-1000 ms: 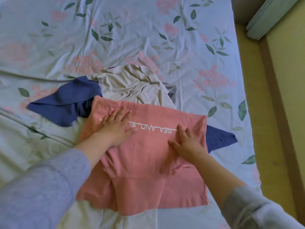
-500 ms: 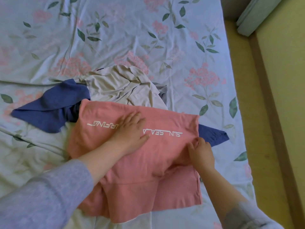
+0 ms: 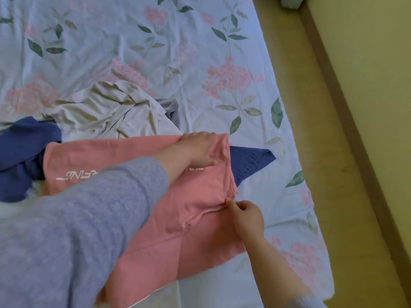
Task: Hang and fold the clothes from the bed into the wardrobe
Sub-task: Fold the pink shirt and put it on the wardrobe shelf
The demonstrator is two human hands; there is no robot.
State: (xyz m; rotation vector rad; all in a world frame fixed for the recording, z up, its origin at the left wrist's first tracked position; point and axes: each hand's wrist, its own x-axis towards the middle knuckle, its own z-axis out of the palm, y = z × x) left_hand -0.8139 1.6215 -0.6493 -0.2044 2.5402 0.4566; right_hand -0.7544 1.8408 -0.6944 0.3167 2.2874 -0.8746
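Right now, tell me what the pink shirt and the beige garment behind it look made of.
The pink shirt: likely matte cotton jersey; it puckers into a soft ridge where the right hand pinches it, and carries a white print. The beige garment: thinner, smoother woven cloth, perhaps with slight sheen; sharp crumpled creases. Fibres uncertain.

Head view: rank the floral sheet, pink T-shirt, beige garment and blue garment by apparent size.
1. floral sheet
2. pink T-shirt
3. beige garment and blue garment: alike, both partly covered, so unranked.
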